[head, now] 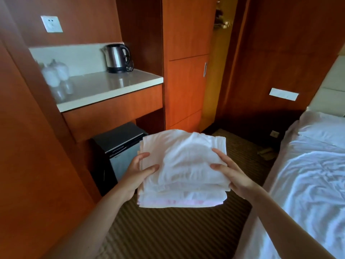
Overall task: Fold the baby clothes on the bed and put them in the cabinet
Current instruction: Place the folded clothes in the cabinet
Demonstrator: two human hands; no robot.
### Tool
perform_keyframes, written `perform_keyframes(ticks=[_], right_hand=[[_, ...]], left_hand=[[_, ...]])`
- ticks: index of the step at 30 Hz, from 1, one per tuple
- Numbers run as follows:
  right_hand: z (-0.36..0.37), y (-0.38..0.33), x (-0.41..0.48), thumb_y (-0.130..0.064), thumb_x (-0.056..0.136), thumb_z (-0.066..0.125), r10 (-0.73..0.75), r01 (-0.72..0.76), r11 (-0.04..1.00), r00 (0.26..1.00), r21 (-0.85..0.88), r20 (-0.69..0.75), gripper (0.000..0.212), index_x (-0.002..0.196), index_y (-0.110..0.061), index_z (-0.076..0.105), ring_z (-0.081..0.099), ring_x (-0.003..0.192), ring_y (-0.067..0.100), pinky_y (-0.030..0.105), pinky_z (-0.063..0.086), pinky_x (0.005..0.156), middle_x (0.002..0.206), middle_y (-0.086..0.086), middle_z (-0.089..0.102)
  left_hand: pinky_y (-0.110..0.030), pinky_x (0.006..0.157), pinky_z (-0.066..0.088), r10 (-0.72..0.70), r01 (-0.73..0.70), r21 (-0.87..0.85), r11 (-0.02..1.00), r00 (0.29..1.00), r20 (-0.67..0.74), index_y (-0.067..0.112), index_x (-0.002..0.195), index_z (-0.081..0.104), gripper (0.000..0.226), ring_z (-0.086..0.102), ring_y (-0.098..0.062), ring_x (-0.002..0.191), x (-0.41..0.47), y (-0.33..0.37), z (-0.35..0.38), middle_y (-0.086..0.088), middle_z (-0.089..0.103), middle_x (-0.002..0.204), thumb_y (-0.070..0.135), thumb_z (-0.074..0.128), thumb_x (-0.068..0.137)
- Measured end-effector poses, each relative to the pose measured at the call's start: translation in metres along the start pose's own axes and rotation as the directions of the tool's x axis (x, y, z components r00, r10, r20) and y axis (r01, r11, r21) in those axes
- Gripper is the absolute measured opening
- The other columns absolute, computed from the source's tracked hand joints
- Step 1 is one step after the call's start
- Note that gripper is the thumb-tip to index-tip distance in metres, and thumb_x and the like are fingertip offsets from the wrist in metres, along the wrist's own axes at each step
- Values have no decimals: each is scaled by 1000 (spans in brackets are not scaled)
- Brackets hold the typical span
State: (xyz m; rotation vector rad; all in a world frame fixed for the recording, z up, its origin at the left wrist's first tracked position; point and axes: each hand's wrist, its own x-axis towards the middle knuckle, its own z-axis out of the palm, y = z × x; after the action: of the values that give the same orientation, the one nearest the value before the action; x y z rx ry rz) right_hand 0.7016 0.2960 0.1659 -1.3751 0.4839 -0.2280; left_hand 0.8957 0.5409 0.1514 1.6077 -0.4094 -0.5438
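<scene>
A stack of folded baby clothes [183,165], white with a pale pink layer near the bottom, is held in the air over the carpet. My left hand [137,171] grips its left edge, thumb on top and fingers underneath. My right hand [232,171] grips the right edge the same way. The bed [308,174] with its rumpled white sheet lies at the right. Straight ahead stands the tall wooden cabinet [186,71], its door with a metal handle [205,69] swung partly open, showing a dim gap to its right.
A counter [112,86] at the left carries a steel kettle [116,57] and wrapped glasses [56,75]. Below it sits a black mini fridge [117,146]. Striped carpet [168,230] runs between the bed and the wooden wall.
</scene>
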Motion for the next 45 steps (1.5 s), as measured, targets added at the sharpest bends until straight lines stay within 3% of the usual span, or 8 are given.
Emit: perform_keyframes(ticks=[10,16,20,24,28,31,38,45], right_hand=[[-70,-49,159,-17,81,74,-6,11,999,994,44,-112,61,129,-49,52,67,107,19,45,56,91,129,-3,60],[-127,-60,222,-18,80,75,9,5,998,979,70,-203,62,131,-43,49,66,109,24,48,54,94,129,2,57],[-174,-64,269,-26,71,79,15,6,997,964,79,-265,68,130,-44,51,66,110,25,47,56,90,132,3,56],[-227,-77,334,-26,71,77,2,22,997,943,68,-334,69,132,-42,50,66,109,24,40,57,84,131,5,58],[-279,-101,409,-29,70,76,-24,42,998,914,37,-404,69,132,-44,50,67,108,23,36,57,81,130,4,59],[-315,-123,461,-32,66,79,-26,52,998,892,47,-452,73,132,-44,51,67,108,25,43,57,85,130,5,58],[-393,-160,554,-38,56,83,-11,60,995,867,81,-498,81,129,-47,51,62,112,32,47,58,81,133,6,50],[-500,-185,669,-35,58,85,-30,66,996,894,66,-448,81,131,-44,50,64,111,31,49,56,88,134,7,50]], left_hand=[[-42,99,50,16,-16,-5,1000,989,150,37,124,56,55,57,-16,115,214,30,53,5,57,125,26,82,76],[-41,100,49,-8,3,19,1000,973,229,42,118,59,75,57,-14,117,315,33,106,7,59,126,50,87,48],[-37,101,48,-33,31,13,999,958,285,43,117,59,74,56,-13,117,382,29,153,7,59,125,50,86,48],[-16,84,44,23,-24,-2,1000,946,324,34,122,58,54,49,-8,118,474,30,212,22,51,118,26,83,75],[-34,104,44,37,-48,21,999,930,366,35,123,58,54,45,-13,126,578,42,264,12,49,131,27,83,75],[-40,108,42,35,-57,44,997,916,399,39,121,58,57,44,-16,129,650,60,299,8,49,135,35,85,70],[-41,108,42,35,-68,53,996,883,468,41,119,58,62,46,-16,127,770,91,373,6,50,136,40,86,64],[-35,102,46,16,-34,33,999,899,438,33,125,56,56,51,-16,121,888,100,459,5,53,131,23,82,76]])
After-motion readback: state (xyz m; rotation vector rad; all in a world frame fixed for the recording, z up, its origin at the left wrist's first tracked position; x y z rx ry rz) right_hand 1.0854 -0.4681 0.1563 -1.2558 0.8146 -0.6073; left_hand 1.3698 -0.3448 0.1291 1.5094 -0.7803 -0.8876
